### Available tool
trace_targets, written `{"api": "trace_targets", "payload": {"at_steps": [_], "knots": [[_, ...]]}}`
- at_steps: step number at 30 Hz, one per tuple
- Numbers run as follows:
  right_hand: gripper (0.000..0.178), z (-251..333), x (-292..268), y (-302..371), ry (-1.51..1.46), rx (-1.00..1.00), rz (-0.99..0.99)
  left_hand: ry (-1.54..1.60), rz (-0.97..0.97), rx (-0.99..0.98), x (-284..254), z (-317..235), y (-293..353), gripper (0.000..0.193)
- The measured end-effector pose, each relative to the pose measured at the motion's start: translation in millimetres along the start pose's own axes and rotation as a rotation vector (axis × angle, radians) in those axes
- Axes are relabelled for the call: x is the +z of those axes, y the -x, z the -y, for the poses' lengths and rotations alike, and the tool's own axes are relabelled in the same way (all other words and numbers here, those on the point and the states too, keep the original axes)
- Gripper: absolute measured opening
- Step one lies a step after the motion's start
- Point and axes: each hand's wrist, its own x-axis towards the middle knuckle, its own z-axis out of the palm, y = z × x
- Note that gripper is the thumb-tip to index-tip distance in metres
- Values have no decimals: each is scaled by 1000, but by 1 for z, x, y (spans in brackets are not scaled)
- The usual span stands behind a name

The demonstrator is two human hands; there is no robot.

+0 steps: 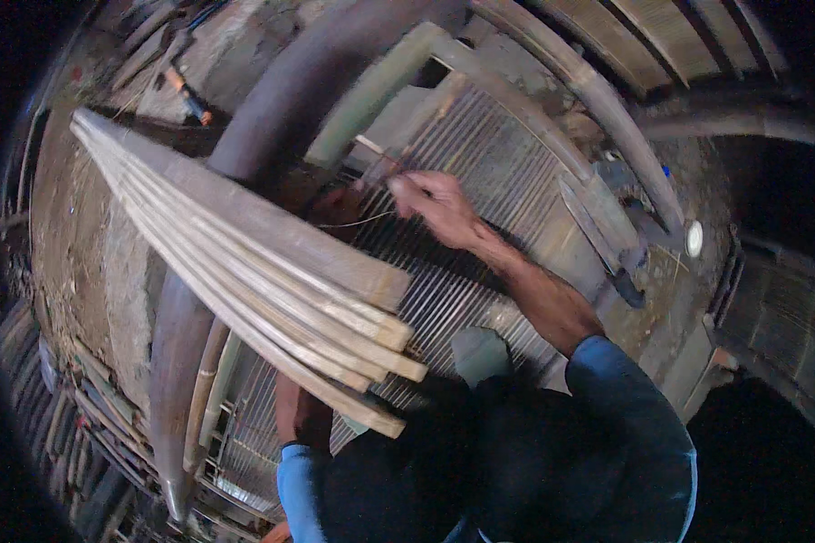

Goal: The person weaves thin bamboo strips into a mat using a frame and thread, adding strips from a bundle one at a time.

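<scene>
My right hand is closed in a pinch on a thin pale strip, which runs left into shadow beside a thick dark pole. My left hand is near the strip's other end, dark and blurred, so its fingers cannot be made out. A fanned stack of long flat wooden slats crosses above my left forearm and hides part of it. Below both hands lies a panel of narrow parallel slats, framed by a greenish bamboo pole.
The thick dark curved-looking pole passes under the slat stack. On the right, a long blade with a dark handle lies on the panel's edge. An orange-and-black tool lies far left. Several sticks are heaped at lower left.
</scene>
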Motion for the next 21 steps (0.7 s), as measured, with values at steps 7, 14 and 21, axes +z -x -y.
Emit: {"api": "trace_targets", "payload": {"at_steps": [7,14,21], "knots": [[21,3,-76,102,835,59,-285,-348,-350,220,-93,-16,98,30],[32,16,-52,142,1025,-9,-327,-592,-651,-148,-160,27,234,36],[26,26,124,83,898,-319,165,-388,-722,-102,-155,62,243,27]]}}
